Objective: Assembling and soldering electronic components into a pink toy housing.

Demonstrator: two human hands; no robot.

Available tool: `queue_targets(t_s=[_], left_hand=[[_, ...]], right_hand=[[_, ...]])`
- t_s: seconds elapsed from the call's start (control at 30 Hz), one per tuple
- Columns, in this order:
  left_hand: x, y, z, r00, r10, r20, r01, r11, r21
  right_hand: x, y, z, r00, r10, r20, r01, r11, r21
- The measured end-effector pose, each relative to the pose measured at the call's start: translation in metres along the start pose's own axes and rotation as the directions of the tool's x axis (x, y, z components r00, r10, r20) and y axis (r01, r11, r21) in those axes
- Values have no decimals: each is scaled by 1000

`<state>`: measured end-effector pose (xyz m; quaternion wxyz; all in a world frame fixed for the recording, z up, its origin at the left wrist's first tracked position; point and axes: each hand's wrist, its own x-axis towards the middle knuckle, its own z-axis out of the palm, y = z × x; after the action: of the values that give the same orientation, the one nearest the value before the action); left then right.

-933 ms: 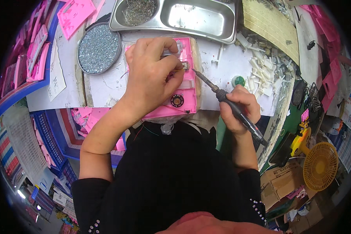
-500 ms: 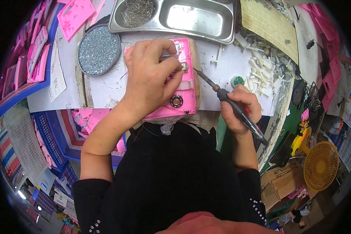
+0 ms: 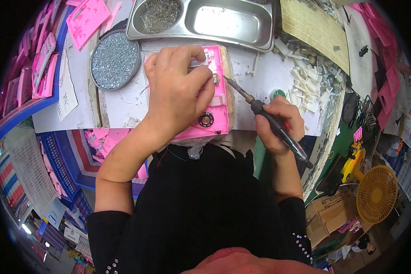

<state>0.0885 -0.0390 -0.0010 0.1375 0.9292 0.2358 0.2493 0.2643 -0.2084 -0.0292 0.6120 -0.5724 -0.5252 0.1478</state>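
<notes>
Right hand [image 3: 285,119] clamped round soldering iron [image 3: 257,108]; left hand [image 3: 176,89] over pink casing [image 3: 220,119], hold unclear.

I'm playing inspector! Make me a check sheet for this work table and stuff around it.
Surface: white tabletop with a dark seam.
Job's things: pink case with round black part; soldering iron, tip near the case.
Clutter: loose white plastic pieces, metal tray, small silvery parts in a round dish.
Hands: left hand over the case, its grip hidden; right hand holds the soldering iron.
Cables: thin red and green wires below the case; coiled black cord at right.
Surroundings: yellow fan, cardboard box, blue bin of pink parts.
</notes>
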Motion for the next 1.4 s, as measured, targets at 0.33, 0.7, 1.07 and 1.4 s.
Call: queue_targets(t_s=[0.33, 0.7, 1.07, 1.4], left_hand=[[5, 4, 1, 1000, -1, 28, 0, 999, 35], [6, 4, 0, 999, 28, 41, -29, 999, 36], [5, 2, -1, 998, 44, 34, -46, 998, 35], [5, 2, -1, 998, 46, 48, -49, 997, 52]], right_hand=[[6, 5, 4, 998, -41, 39, 42, 999, -24], [5, 5, 6, 997, -49, 63, 52, 998, -37], [6, 6, 4, 997, -65, 43, 67, 997, -33], [3, 0, 2, 994, -17, 107, 21, 999, -42]])
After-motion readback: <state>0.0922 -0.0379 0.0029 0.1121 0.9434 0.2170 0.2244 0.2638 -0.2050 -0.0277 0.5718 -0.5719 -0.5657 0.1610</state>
